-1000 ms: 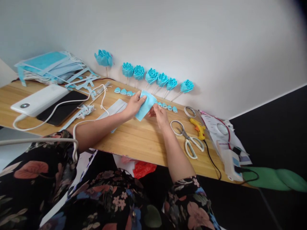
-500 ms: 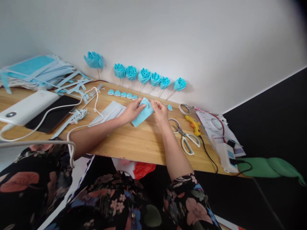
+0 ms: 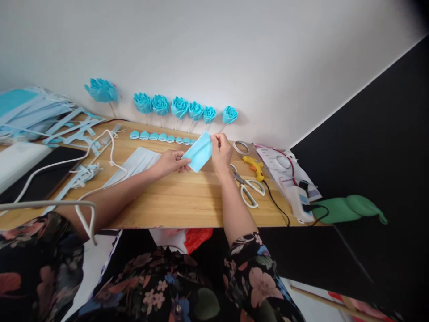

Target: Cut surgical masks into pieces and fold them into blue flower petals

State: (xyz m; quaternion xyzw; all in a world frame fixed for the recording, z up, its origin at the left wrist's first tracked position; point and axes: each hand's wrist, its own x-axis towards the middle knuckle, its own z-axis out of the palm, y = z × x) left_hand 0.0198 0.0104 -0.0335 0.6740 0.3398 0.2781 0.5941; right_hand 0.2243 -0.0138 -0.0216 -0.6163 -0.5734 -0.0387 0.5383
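A light-blue rectangular piece of mask fabric (image 3: 200, 153) is held up above the wooden table (image 3: 181, 197). My left hand (image 3: 172, 162) pinches its lower left end, and my right hand (image 3: 221, 151) grips the upper right corner. Behind the fabric runs a row of several small folded blue petals (image 3: 153, 136). Scissors with white handles (image 3: 248, 185) lie just right of my right wrist, partly behind it. A pleated pale mask piece (image 3: 136, 163) rests flat near my left forearm.
Several blue fabric flowers on sticks (image 3: 161, 105) lean against the wall. To the right are a yellow glue gun (image 3: 254, 167), a tape roll (image 3: 241, 147) and a white power strip (image 3: 300, 203). A white cable (image 3: 113, 156) loops across the left side, near a mask pile (image 3: 36, 112) and a dark phone (image 3: 43, 172).
The fabric piece has turned and now lies flatter between my hands. My left hand has shifted from its upper edge to the lower left end. The whole view has swung right.
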